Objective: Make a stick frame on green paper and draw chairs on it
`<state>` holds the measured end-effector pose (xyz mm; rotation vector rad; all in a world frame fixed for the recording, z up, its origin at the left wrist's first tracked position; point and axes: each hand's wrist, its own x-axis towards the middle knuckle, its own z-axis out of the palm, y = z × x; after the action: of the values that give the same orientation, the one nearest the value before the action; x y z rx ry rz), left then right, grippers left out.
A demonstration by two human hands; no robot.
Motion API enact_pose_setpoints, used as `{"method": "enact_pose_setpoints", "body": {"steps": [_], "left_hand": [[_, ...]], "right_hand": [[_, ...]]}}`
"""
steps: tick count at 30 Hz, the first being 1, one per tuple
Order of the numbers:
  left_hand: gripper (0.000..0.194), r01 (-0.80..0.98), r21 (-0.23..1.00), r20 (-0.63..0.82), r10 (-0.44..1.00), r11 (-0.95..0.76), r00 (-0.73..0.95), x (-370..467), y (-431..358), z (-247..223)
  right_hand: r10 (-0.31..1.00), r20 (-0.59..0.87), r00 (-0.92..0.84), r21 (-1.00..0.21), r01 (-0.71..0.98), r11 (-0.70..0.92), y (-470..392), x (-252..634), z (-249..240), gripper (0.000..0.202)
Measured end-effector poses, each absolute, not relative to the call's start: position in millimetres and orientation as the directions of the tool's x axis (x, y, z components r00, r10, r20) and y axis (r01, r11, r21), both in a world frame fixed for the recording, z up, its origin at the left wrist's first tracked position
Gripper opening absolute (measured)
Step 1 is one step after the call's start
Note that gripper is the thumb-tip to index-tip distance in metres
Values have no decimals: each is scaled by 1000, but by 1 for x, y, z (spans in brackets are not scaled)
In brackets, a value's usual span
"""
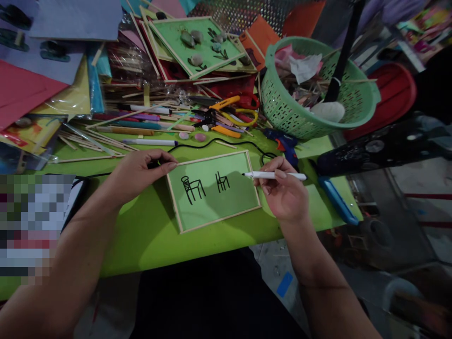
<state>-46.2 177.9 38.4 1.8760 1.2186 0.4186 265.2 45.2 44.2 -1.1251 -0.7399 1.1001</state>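
A green card framed with thin wooden sticks [212,209] lies on the green table in front of me. Two small chairs [193,189] are drawn on it in black line, the left one larger. My left hand [143,172] pinches the card's upper left corner between thumb and fingers. In my right hand [284,193] is a white marker [263,175], its black tip pointing left over the card's right part, beside the smaller chair. Whether the tip touches the card I cannot tell.
Behind the card lie pliers [212,117], loose sticks, pens and a blue glue gun [286,143] with a black cord. A green basket [293,103] of scraps stands at the back right. Framed cards with pebbles [197,47] are stacked at the back. A blurred-out screen is at the left.
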Motion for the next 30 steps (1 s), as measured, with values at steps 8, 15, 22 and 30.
{"method": "enact_pose_setpoints", "body": {"steps": [8,15,22,30], "left_hand": [[40,604,776,-157,873,-180,461,-45,179,36],[38,600,782,-163,876,-165,454,-45,179,35],[40,608,774,-156,877,-178,455,-47,181,31],[38,603,779,-156,879,-171,451,-43,178,36]], "right_hand": [[955,-17,295,-957,-281,69,46,267,42,24],[954,-25,299,-936,-343,83,46,266,41,17],[955,-13,297,-940,-329,89,46,266,42,18],[953,-30,302,-956,-286,60,46,266,43,22]]}}
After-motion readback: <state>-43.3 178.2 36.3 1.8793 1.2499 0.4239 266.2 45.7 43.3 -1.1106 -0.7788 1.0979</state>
